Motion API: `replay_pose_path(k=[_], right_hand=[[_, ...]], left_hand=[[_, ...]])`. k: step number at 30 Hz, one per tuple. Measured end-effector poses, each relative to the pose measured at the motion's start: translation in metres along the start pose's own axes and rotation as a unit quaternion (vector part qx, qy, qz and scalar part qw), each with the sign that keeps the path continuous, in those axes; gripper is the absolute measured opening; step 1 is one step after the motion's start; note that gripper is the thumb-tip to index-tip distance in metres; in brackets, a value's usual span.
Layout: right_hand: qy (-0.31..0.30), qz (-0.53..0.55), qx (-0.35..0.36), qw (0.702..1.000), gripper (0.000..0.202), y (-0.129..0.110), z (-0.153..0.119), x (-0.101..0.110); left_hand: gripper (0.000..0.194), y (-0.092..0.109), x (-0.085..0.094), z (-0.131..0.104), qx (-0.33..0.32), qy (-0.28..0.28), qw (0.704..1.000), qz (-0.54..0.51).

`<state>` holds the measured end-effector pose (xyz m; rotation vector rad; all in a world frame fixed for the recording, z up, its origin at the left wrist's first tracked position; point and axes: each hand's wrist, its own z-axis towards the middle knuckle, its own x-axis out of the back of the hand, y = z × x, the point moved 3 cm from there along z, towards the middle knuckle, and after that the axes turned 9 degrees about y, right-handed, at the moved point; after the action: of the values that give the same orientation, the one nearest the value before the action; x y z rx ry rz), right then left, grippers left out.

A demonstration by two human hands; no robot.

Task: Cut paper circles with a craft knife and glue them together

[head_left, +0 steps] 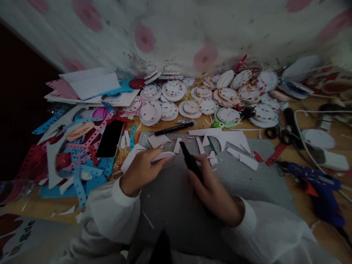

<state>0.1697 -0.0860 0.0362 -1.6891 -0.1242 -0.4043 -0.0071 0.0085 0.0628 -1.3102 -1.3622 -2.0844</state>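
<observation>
My left hand (143, 169) pinches a small white rounded piece (166, 158) between thumb and fingers, above the left side of the grey cutting mat (176, 205). In my right hand (210, 189) is a dark slim tool (189, 160), its narrow tip pointing up and left, a short way right of the white piece. Blur and dim light hide its exact kind. White paper scraps (233, 141) lie along the mat's far part. Just beyond them rests a black marker (174, 128).
Several small hat-like white pieces trimmed with coloured beads (173, 90) crowd the back. Coloured strips (79, 179) heap up at left, beside a phone (110, 139). On the right lie a blue glue gun (316, 179), scissors (286, 136) and a white cable (299, 128).
</observation>
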Motion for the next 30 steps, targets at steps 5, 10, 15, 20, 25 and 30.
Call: replay_pose_path(k=[5, 10, 15, 20, 25, 30], right_hand=[[-0.062, -0.096, 0.006, 0.993, 0.036, -0.004, -0.010, -0.006], [-0.112, -0.154, -0.012, 0.982, 0.039, -0.007, -0.017, -0.005], [-0.124, -0.165, -0.011, 0.978, 0.038, -0.010, -0.019, -0.005], [-0.144, -0.174, -0.022, 0.974, 0.036, -0.012, -0.018, -0.004], [-0.133, -0.161, -0.019, 0.978, 0.035, -0.012, -0.020, -0.004], [-0.127, -0.151, -0.015, 0.980, 0.035, -0.011, -0.019, -0.003]], left_hand=[[0.022, 0.003, -0.007, -0.006, -0.032, 0.025, 0.999, 0.022], [0.018, 0.005, -0.007, -0.009, -0.056, 0.035, 0.997, 0.031], [0.018, 0.004, -0.007, -0.009, -0.063, 0.037, 0.997, 0.037], [0.019, 0.003, -0.008, -0.008, -0.061, 0.030, 0.997, 0.032], [0.018, 0.004, -0.007, -0.008, -0.060, 0.036, 0.997, 0.032], [0.019, 0.005, -0.008, -0.008, -0.067, 0.033, 0.997, 0.033]])
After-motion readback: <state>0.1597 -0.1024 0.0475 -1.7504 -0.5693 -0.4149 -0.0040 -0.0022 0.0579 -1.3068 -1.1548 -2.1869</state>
